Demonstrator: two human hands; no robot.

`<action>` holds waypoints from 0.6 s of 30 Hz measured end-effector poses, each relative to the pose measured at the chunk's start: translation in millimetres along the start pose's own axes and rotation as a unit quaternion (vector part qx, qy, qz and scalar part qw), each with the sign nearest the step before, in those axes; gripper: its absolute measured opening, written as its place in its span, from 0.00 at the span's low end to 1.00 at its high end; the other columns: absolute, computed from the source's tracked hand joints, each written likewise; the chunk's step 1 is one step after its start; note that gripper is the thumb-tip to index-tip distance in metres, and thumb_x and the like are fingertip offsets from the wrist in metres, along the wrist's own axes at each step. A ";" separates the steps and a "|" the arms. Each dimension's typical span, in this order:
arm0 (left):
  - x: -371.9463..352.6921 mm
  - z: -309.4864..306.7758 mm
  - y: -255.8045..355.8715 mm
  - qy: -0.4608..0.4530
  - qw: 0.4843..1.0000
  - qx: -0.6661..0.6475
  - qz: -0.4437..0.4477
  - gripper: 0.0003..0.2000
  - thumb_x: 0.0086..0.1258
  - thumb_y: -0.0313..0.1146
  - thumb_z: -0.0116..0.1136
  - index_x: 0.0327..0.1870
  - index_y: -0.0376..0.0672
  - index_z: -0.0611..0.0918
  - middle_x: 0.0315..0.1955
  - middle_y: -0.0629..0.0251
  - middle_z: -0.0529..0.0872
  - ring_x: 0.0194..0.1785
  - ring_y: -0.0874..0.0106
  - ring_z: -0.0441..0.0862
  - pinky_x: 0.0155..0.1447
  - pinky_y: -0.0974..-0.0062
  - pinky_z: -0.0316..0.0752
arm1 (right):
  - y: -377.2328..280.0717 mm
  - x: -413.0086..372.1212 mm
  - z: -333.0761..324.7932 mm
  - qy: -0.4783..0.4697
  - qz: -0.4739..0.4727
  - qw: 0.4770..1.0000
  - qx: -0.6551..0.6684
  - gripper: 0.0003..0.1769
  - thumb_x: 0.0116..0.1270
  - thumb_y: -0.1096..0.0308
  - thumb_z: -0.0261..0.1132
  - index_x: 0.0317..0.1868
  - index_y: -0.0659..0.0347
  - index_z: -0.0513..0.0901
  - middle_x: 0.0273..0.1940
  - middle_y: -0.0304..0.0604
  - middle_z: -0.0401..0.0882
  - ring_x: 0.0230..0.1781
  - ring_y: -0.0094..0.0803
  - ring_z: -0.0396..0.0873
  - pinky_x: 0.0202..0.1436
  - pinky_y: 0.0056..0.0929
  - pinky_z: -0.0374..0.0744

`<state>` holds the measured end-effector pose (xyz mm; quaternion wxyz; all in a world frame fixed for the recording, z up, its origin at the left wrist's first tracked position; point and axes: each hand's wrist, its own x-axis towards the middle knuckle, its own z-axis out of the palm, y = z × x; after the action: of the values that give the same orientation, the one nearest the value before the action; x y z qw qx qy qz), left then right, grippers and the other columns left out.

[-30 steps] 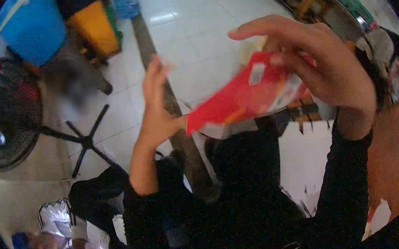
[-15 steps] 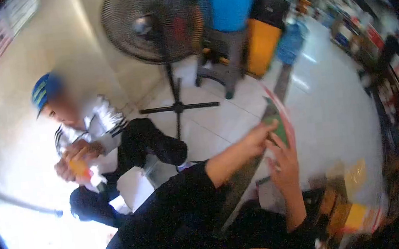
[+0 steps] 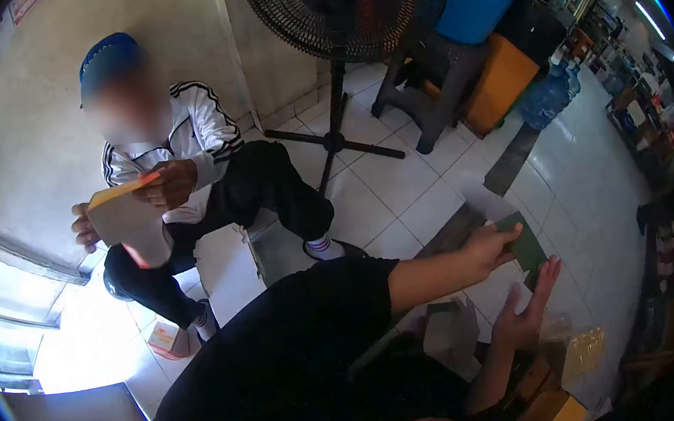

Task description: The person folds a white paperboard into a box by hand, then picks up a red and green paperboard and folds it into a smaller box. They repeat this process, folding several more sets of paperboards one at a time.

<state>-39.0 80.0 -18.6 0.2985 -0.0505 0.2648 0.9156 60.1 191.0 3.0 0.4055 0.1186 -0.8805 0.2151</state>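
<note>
My left hand (image 3: 487,253) is closed on a flat green card-like piece (image 3: 524,243), its thumb pressed over the near side. A blurred pale flap (image 3: 486,200) shows just beyond that piece. My right hand (image 3: 522,321) is open below it, with straight fingers reaching up to the green piece's lower end and the thumb held apart. Under my forearms stands a whitish open box (image 3: 450,328), partly covered by my dark sleeve.
Facing me at left, a seated person (image 3: 208,134) holds an orange-edged white paper piece (image 3: 131,218). A white box (image 3: 229,265) and a small carton (image 3: 168,339) are near their feet. A standing fan (image 3: 334,142), dark stool (image 3: 431,88) and blue water bottles (image 3: 552,96) stand behind.
My view has swung left. My right hand's fingers have straightened and moved down to the green piece's end. The other person's paper piece is now spread wider between their hands.
</note>
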 end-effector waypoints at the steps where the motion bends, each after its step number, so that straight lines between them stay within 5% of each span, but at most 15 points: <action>1: 1.6 -1.8 1.8 -0.003 1.000 0.004 -0.010 0.18 0.75 0.44 0.65 0.58 0.42 0.79 0.55 0.66 0.83 0.60 0.72 0.80 0.69 0.74 0.75 | 5.8 -1.1 -1.3 -0.019 -0.027 0.999 -0.019 0.24 0.81 0.70 0.52 0.72 0.70 0.70 0.74 0.55 0.69 0.75 0.48 0.68 0.77 0.46 0.66; 3: 1.0 -4.4 5.5 -0.014 1.000 0.024 -0.012 0.18 0.75 0.43 0.65 0.58 0.42 0.79 0.56 0.65 0.83 0.60 0.71 0.80 0.68 0.73 0.75 | 20.6 -1.9 -4.6 -0.053 -0.084 0.994 -0.053 0.24 0.78 0.74 0.54 0.71 0.71 0.72 0.74 0.54 0.69 0.75 0.48 0.68 0.77 0.45 0.66; 6: -4.3 -3.7 3.2 -0.029 0.997 0.069 0.021 0.16 0.76 0.39 0.64 0.57 0.42 0.80 0.53 0.65 0.84 0.58 0.71 0.81 0.65 0.73 0.77 | 20.9 -8.4 -9.8 -0.013 0.077 0.987 0.142 0.24 0.82 0.68 0.51 0.73 0.69 0.70 0.74 0.57 0.69 0.75 0.53 0.68 0.75 0.48 0.68; 8: -8.8 1.3 2.1 -0.031 0.993 0.104 0.056 0.13 0.75 0.33 0.64 0.58 0.42 0.80 0.47 0.67 0.86 0.52 0.72 0.84 0.60 0.71 0.81 | 18.2 -10.5 -8.2 0.003 0.146 0.980 0.135 0.23 0.82 0.69 0.52 0.72 0.68 0.72 0.74 0.56 0.69 0.74 0.50 0.69 0.74 0.46 0.70; 12: -19.7 7.9 -9.1 -0.081 0.955 0.247 0.143 0.17 0.77 0.30 0.60 0.64 0.39 0.77 0.47 0.64 0.87 0.51 0.74 0.82 0.54 0.74 0.78 | 1.4 -5.4 0.4 0.016 0.094 0.995 0.013 0.22 0.82 0.68 0.53 0.70 0.67 0.75 0.74 0.56 0.70 0.72 0.48 0.73 0.71 0.44 0.73; 14: -14.9 5.4 -27.7 -0.103 0.914 0.327 0.216 0.18 0.78 0.28 0.58 0.66 0.37 0.76 0.45 0.64 0.88 0.48 0.75 0.82 0.52 0.74 0.78 | 0.5 -5.2 6.9 0.010 0.141 0.989 0.032 0.22 0.82 0.67 0.54 0.70 0.66 0.76 0.74 0.55 0.69 0.71 0.49 0.73 0.71 0.44 0.72; 18: -10.8 8.6 -23.2 -0.124 0.958 0.206 0.155 0.18 0.79 0.29 0.56 0.67 0.37 0.75 0.45 0.66 0.87 0.47 0.77 0.82 0.50 0.76 0.78 | 5.6 -7.5 6.5 -0.013 0.125 0.992 0.025 0.21 0.81 0.66 0.54 0.69 0.63 0.78 0.74 0.50 0.70 0.72 0.46 0.71 0.71 0.39 0.72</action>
<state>-16.2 94.6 -19.1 0.1871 0.1673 0.4134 0.8753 58.5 193.1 -8.1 0.3612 0.0206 -0.8877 0.2847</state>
